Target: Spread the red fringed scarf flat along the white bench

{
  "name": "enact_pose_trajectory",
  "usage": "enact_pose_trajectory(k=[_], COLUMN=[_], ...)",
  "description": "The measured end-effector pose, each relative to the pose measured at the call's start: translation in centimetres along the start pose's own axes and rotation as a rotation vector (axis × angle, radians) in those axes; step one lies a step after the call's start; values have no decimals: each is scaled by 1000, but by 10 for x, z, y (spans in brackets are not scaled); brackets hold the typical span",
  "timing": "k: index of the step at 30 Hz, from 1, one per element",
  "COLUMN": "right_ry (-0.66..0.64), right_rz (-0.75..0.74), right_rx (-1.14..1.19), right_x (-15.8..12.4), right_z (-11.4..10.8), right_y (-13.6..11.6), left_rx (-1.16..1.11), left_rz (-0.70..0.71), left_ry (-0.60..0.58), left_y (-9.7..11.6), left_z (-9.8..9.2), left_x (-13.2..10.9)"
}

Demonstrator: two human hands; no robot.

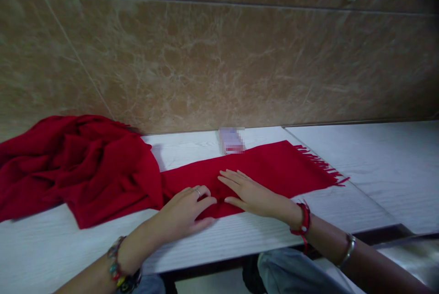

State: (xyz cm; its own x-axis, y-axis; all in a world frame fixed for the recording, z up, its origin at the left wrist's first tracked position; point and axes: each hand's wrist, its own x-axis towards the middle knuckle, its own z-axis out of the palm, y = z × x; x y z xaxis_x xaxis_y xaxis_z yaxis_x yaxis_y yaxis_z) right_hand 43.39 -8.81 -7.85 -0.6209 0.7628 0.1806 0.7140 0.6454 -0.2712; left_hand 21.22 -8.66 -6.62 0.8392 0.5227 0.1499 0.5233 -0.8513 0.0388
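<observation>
A red scarf (274, 168) lies stretched flat across the white table (360, 157), its fringed end at the right. At the left the rest of the red fabric (78, 166) sits bunched in a heap. My left hand (187, 209) rests on the scarf's near edge with its fingers curled, a ring on one finger and a beaded bracelet at the wrist. My right hand (248, 193) lies flat on the scarf, fingers stretched out toward the left, with a red cord bracelet at the wrist and a metal bangle farther up the arm.
A small blurred box (231, 141) sits on the table just behind the scarf, near the brown marble wall (219, 65). A second white table surface (377, 147) adjoins on the right. My knees in jeans (288, 271) show below the table's front edge.
</observation>
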Motion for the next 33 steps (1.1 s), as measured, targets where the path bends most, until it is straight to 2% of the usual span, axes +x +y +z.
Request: enact_pose_trajectory(k=[2, 5, 9, 12, 17, 21, 28, 33], right_ry=[-2, -72, -111, -75, -30, 26, 165, 158], right_rz=[-2, -50, -111, -131, -175, -158, -20, -64], right_rx=[47, 137, 128, 43, -68, -43, 76, 8], right_x=[-1, -7, -14, -13, -5, -3, -2, -1], right_z=[-9, -25, -35, -29, -18, -14, -3, -4], right_y=[0, 0, -2, -6, -11, -10, 1, -1], left_rx=[37, 102, 125, 117, 144, 158, 121, 38], left_rz=[43, 42, 57, 53, 63, 15, -44, -40], left_ry=[-26, -27, 25, 76, 73, 88, 151, 208], left_y=[1, 0, -4, -6, -6, -7, -9, -8], left_z=[-2, 1, 4, 4, 4, 5, 8, 6], left_x=[1, 3, 3, 4, 5, 4, 3, 2])
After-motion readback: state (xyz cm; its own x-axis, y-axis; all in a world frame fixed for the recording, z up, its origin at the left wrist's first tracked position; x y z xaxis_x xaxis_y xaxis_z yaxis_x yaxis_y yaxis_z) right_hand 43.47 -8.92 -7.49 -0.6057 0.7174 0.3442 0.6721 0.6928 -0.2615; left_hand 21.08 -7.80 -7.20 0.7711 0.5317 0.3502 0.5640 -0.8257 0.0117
